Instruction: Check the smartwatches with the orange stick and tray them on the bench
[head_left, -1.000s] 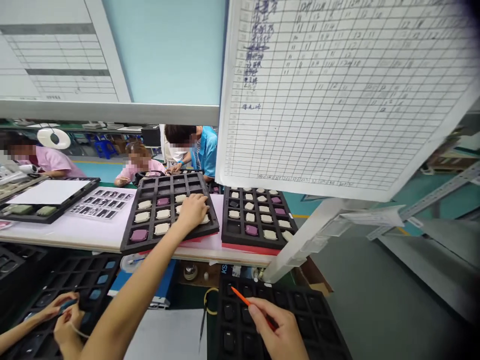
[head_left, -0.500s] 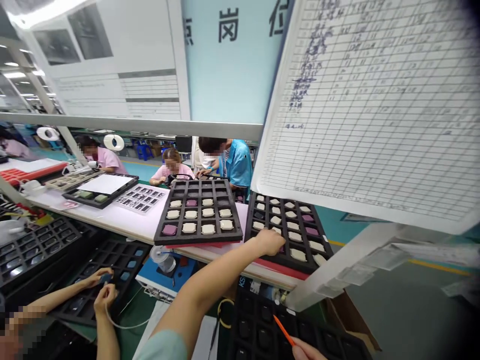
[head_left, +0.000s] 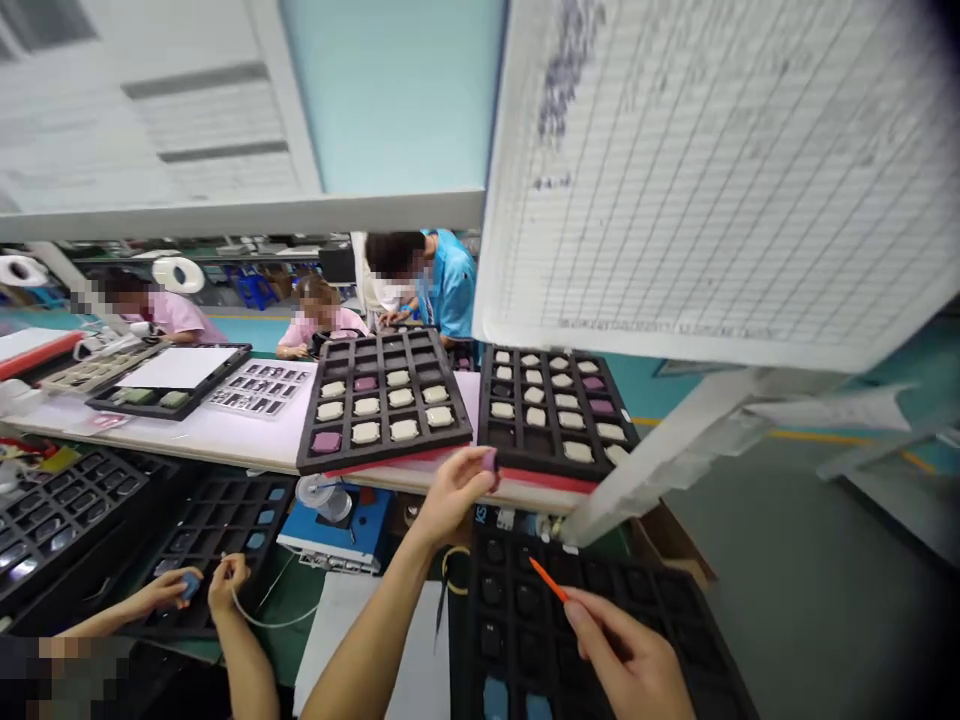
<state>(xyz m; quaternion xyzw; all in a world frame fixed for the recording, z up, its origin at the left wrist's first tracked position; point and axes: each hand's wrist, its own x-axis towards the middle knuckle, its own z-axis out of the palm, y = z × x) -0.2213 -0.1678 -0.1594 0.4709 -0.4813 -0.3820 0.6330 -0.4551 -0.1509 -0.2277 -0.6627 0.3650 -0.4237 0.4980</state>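
One small purple part [head_left: 490, 461] pinched in left hand [head_left: 452, 492], just below right-hand black tray [head_left: 553, 458] on counter [head_left: 225, 440]; right hand [head_left: 628, 655], nearer camera, grips orange pen [head_left: 547, 579] over lower tray [head_left: 675, 620].

Matt black plastic is seen in the compartment trays [head_left: 386, 455]. The purple piece [head_left: 490, 461] appears smooth. The hanging chart [head_left: 720, 170] is plain ruled paper. The orange stick [head_left: 548, 579] looks like glossy plastic.

chart [head_left: 712, 170]: writing blurred | right hand [head_left: 637, 665]: cut off below
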